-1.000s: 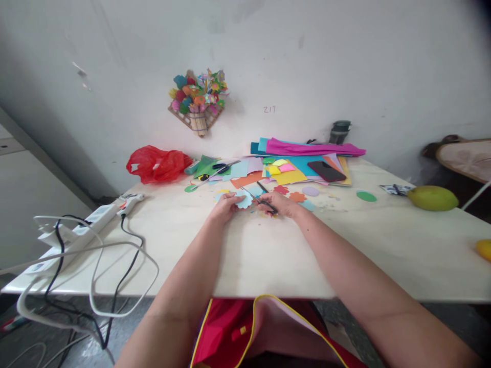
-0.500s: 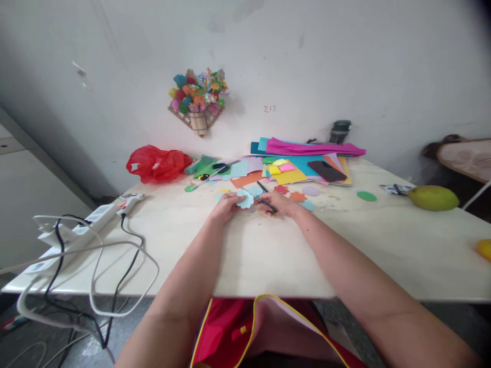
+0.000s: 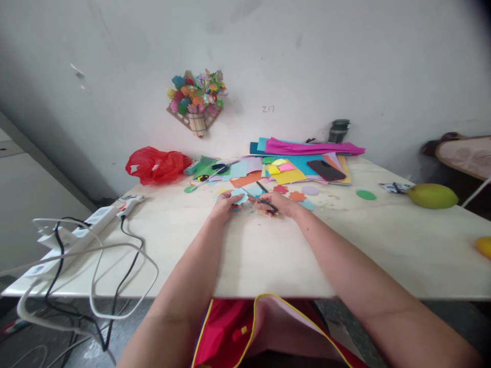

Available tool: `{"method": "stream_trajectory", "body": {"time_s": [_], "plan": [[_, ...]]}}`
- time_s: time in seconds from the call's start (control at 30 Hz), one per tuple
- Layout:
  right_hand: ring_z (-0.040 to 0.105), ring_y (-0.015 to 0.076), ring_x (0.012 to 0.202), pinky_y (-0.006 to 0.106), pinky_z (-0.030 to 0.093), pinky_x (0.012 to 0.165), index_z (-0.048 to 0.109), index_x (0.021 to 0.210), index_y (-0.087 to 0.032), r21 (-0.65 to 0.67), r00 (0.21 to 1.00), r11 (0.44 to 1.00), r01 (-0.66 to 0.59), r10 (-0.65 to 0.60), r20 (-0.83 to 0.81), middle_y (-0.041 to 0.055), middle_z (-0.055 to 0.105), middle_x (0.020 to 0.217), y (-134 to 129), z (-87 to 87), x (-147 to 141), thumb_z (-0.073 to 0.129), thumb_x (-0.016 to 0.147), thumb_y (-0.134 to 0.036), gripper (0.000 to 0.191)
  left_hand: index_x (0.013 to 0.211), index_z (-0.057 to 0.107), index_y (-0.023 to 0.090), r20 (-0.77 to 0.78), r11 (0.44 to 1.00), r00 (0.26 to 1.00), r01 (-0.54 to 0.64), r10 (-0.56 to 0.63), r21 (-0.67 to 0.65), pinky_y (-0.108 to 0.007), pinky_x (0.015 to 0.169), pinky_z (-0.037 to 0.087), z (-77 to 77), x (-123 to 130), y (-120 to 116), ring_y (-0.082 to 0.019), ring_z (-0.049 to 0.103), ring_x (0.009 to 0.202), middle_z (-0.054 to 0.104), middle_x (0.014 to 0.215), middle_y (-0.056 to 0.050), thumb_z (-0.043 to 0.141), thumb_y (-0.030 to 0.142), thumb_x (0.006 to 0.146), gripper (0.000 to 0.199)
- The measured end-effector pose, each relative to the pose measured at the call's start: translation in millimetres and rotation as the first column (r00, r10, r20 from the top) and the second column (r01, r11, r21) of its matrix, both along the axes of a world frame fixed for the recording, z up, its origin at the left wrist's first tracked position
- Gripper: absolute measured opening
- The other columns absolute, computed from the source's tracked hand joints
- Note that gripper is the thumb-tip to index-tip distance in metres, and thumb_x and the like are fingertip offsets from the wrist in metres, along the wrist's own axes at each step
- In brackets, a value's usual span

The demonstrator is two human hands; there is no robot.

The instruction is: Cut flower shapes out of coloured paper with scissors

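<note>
My left hand (image 3: 225,205) pinches a light blue paper flower (image 3: 240,198) with a scalloped edge. To its right, my right hand (image 3: 282,203) is closed around the dark handles of a pair of scissors (image 3: 271,206), whose blades point left at the paper flower. Whether the blades touch the paper is hard to tell. Beyond and beside my right hand lie a red paper flower (image 3: 281,189), an orange paper flower (image 3: 297,196) and a lilac paper oval (image 3: 310,190). Small paper scraps are scattered under both hands.
Coloured paper sheets (image 3: 297,162) and a phone (image 3: 326,170) lie at the back, with a second pair of scissors (image 3: 220,167) to the left. A red plastic bag (image 3: 157,164) sits back left. A power strip (image 3: 82,237) with loose cables lines the left edge. A mango (image 3: 432,196) rests right.
My left hand has drawn the light blue paper flower slightly left, away from my right hand. The scissors' blades now show more clearly between the hands.
</note>
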State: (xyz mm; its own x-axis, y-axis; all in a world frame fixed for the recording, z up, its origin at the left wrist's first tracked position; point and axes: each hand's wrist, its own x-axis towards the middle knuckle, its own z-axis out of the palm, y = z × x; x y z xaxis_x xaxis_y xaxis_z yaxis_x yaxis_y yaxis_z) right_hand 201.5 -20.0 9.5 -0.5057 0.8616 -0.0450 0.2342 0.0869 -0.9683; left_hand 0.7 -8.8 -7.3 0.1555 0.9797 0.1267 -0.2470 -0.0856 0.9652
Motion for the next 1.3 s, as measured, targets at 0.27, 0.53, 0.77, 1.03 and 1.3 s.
{"method": "stream_trajectory", "body": {"time_s": [0.27, 0.53, 0.77, 1.03, 1.3], "plan": [[0.048, 0.006, 0.038, 0.016, 0.027, 0.031, 0.054, 0.069, -0.015, 0.045, 1.0, 0.999, -0.016, 0.016, 0.012, -0.0017, 0.055, 0.051, 3.7, -3.6, 3.6, 0.059, 0.073, -0.024, 0.011, 0.076, 0.063, 0.011, -0.012, 0.999, 0.999, 0.03, -0.03, -0.016, -0.026, 0.058, 0.05, 2.9, 0.7, -4.2, -0.015, 0.062, 0.06, 0.065, 0.067, -0.005, 0.079, 0.035, 0.055, 0.035], [0.049, 0.0062, 0.038, 0.015, 0.026, 0.031, 0.054, 0.072, -0.014, 0.045, 0.999, 0.999, 0.023, -0.024, 0.034, -0.0018, 0.055, 0.051, 0.7, 0.3, 0.2, 0.06, 0.075, -0.027, 0.014, 0.072, 0.063, 0.012, -0.058, 0.999, 0.997, 0.043, -0.044, -0.009, -0.024, 0.053, 0.047, 2.1, 2.3, -4.1, -0.012, 0.059, 0.051, 0.065, 0.062, -0.003, 0.079, 0.037, 0.056, 0.034], [0.045, 0.005, 0.037, 0.017, 0.032, 0.036, 0.054, 0.073, -0.013, 0.044, 0.999, 0.999, 0.032, -0.033, 0.005, -0.0046, 0.053, 0.05, -8.0, 7.1, -7.3, 0.068, 0.07, -0.023, 0.017, 0.06, 0.062, 0.012, -0.043, 0.998, 0.998, 0.053, -0.052, 0.018, -0.022, 0.048, 0.039, 1.2, 5.4, -4.0, -0.011, 0.054, 0.048, 0.062, 0.054, -0.003, 0.078, 0.037, 0.056, 0.03], [0.045, 0.0052, 0.037, 0.017, 0.029, 0.034, 0.052, 0.069, -0.014, 0.057, 0.999, 0.998, 0.041, -0.042, 0.014, -0.0047, 0.053, 0.049, -6.3, 6.0, -6.9, 0.068, 0.069, -0.021, 0.018, 0.067, 0.065, 0.012, -0.101, 0.997, 0.994, 0.054, -0.049, 0.05, -0.021, 0.045, 0.033, -4.8, 4.1, 1.6, -0.011, 0.054, 0.047, 0.064, 0.057, -0.004, 0.075, 0.04, 0.06, 0.03], [0.044, 0.0049, 0.036, 0.016, 0.03, 0.035, 0.054, 0.07, -0.014, 0.065, 0.999, 0.997, 0.044, -0.046, 0.023, -0.0048, 0.053, 0.049, -8.0, 7.1, -8.7, 0.065, 0.069, -0.016, 0.012, 0.058, 0.061, 0.013, -0.09, 0.999, 0.996, 0.007, -0.004, 0.04, -0.022, 0.042, 0.029, -2.7, 6.7, -0.2, -0.009, 0.049, 0.043, 0.06, 0.052, -0.002, 0.077, 0.038, 0.057, 0.029]]}}
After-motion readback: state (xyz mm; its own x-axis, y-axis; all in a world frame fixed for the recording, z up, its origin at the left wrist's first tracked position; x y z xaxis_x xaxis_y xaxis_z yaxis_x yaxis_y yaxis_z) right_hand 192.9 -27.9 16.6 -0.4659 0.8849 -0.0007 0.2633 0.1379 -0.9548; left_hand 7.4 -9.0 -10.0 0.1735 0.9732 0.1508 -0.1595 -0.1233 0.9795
